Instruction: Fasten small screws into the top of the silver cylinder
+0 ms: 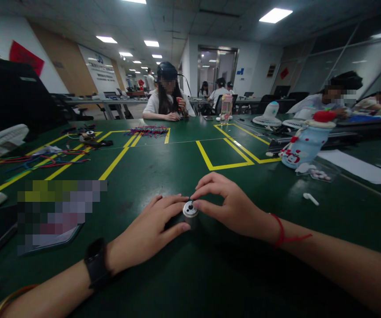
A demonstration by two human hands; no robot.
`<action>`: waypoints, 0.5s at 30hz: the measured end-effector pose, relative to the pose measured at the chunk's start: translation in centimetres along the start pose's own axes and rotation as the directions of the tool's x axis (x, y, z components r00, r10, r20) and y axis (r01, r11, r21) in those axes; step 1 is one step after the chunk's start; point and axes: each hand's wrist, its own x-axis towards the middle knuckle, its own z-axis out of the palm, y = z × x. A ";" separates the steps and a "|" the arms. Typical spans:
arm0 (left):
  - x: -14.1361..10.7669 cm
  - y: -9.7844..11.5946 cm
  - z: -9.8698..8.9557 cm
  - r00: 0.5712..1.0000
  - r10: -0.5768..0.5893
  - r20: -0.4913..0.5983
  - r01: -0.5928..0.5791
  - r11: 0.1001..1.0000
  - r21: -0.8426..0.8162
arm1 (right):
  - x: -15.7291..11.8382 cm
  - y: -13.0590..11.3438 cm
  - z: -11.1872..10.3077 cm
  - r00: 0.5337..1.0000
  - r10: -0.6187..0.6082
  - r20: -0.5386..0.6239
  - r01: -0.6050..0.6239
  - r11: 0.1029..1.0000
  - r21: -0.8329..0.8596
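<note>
A small silver metal cylinder (pixel 190 210) with a pale top and dark holes in it stands upright on the green table, near the middle of the head view. My left hand (pixel 150 225) lies low on the table with its thumb and forefinger against the cylinder's left side, gripping it. Above the cylinder's top edge, my right hand (pixel 225 201) is closed in a pinch, thumb and forefinger nearly meeting. Something thin and dark greenish shows at those fingertips, too small to name.
Loose coloured wires (pixel 44 161) lie to the left, and a wire bundle (pixel 149 131) lies farther back. A blue bottle (pixel 306 143), a white earbud (pixel 310 198) and white paper (pixel 363 165) are on the right. Across the table sits a person (pixel 165 99).
</note>
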 end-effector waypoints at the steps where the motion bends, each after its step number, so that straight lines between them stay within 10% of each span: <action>1: 0.0 0.0 0.0 1.000 0.001 0.000 -0.001 1.000 0.001 | 0.0 -0.2 0.1 1.000 -0.002 0.025 0.002 1.000 -0.017; 15: 0.1 0.1 -0.1 1.000 0.007 0.003 -0.007 1.000 0.003 | 0.2 -0.4 0.2 0.993 0.081 0.088 -0.087 0.994 0.073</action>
